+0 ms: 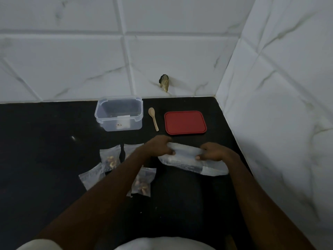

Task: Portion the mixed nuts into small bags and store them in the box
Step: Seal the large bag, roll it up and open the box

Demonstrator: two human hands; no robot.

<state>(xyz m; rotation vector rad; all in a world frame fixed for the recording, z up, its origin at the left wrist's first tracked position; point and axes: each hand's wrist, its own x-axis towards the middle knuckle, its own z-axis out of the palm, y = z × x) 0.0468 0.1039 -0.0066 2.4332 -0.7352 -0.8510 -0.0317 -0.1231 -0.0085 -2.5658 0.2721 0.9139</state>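
White marbled wall tiles [72, 60] back and flank the scene on the right. Black countertop [45, 141] runs into the corner.

Large clear bag [187, 159]: held just in front of the red lid. Left hand [158, 146] pinches its left upper edge, right hand [212, 152] pinches its right upper edge, fingers curled on the plastic. Contents too dim to tell.

Clear plastic box [119, 126]: uncovered, at the back near the wall.

Red lid [185, 122]: flat on the counter, right of the box.

Small bags with nuts, left of the large bag: one [110, 157] upright in view, one [91, 177] tilted beside it, one [142, 181] under the left forearm, one [131, 147] mostly hidden.

Wooden spoon [153, 118]: between box and lid, bowl toward the wall.
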